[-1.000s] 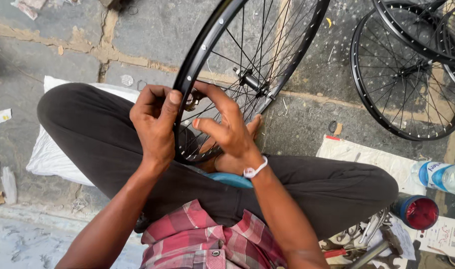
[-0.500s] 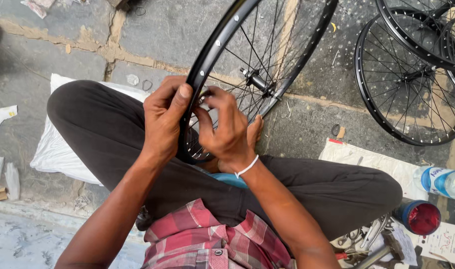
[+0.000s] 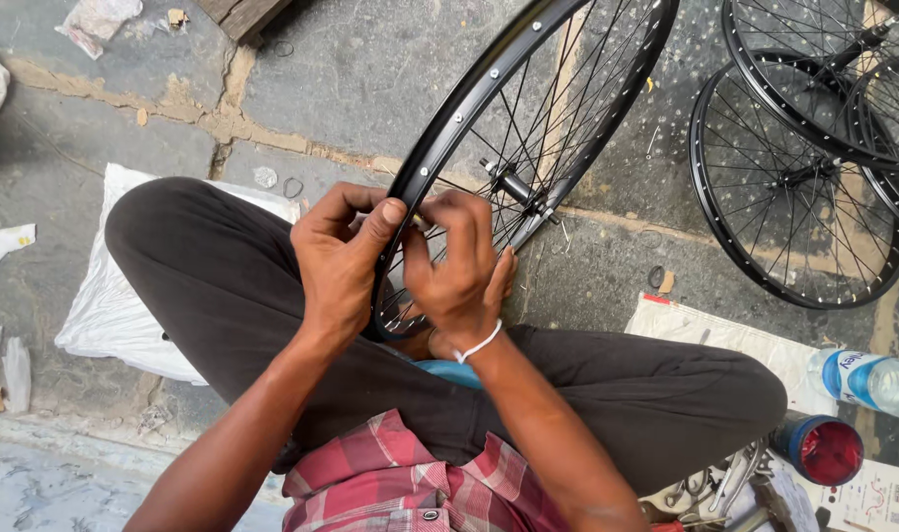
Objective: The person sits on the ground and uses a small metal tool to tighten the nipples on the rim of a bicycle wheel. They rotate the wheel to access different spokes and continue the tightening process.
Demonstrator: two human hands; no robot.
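Nearest the camera, a plaid shirt (image 3: 410, 488) and dark trousers (image 3: 223, 286) show the person sitting cross-legged on the stone floor (image 3: 361, 89). Over the lap, the left hand (image 3: 341, 261) grips the black bicycle wheel (image 3: 469, 99) at its rim, thumb pressed on the outer edge and fingers curled around the inside. The right hand (image 3: 459, 271), with a white band at the wrist, has its fingers pinched together at the same spot on the rim; whatever small part they hold is hidden. The wheel stands tilted, its lower edge resting in the lap. By the right knee lie a red-capped can (image 3: 822, 448) and a water bottle (image 3: 868, 379). Farther off, more spoked wheels (image 3: 799, 182) lie on the floor.
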